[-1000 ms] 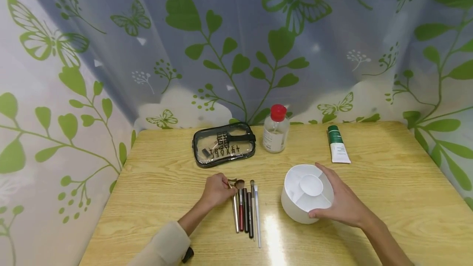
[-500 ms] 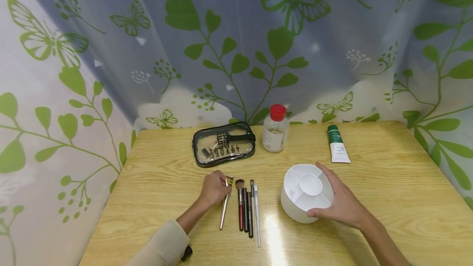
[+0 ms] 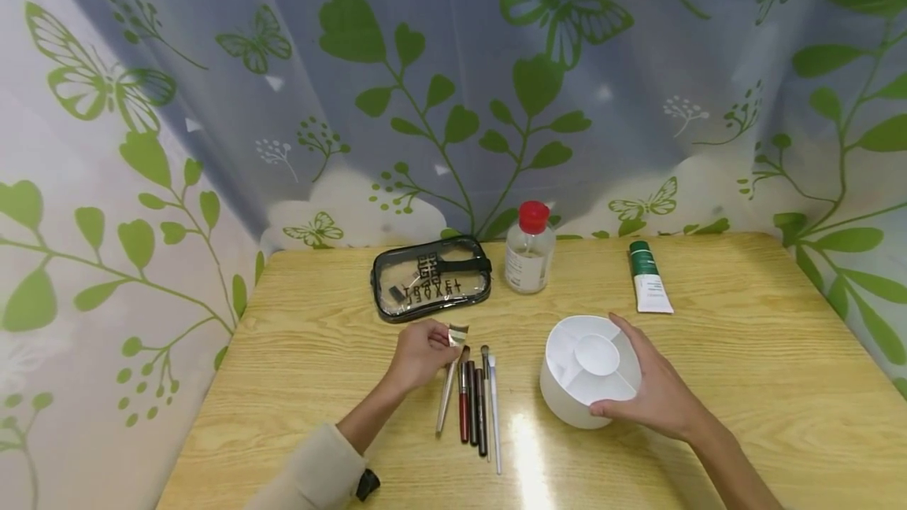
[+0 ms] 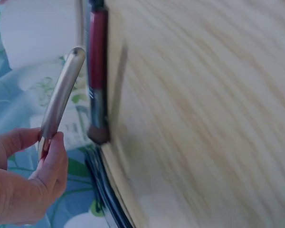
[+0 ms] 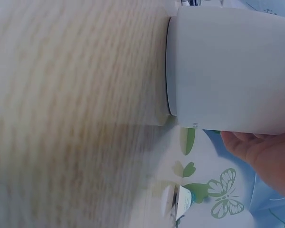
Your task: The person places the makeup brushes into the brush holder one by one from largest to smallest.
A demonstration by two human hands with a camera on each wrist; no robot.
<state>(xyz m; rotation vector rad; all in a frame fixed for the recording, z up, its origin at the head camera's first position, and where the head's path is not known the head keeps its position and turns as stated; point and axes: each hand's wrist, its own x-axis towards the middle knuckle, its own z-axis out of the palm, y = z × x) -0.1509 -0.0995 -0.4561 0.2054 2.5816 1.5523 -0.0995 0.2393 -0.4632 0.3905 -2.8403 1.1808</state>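
Note:
In the head view my left hand point(image 3: 418, 356) pinches a makeup brush point(image 3: 445, 408) with a champagne-coloured metallic handle near its bristle end. The left wrist view has that handle point(image 4: 61, 95) slanting up from thumb and fingers, above the table. Close beside it lies a row: a red-handled makeup brush point(image 3: 464, 419), two dark slim sticks point(image 3: 473, 412), a thin brush point(image 3: 486, 384) and a pale-handled thin brush point(image 3: 495, 415). My right hand point(image 3: 655, 392) grips the right side of a white round organizer point(image 3: 567, 396) with divided compartments, which stands on the table.
Behind the brushes lies a clear zip pouch point(image 3: 404, 293) with black trim and small items inside. A clear bottle point(image 3: 527, 266) with a red cap stands next to it. A green-and-white tube point(image 3: 650, 286) lies at the back right. A patterned curtain point(image 3: 453, 101) hangs behind the table point(image 3: 298, 384).
My left hand drew the champagne-handled brush left out of the row, then moved it back right and raised it slightly. My right hand and the organizer have stayed in place.

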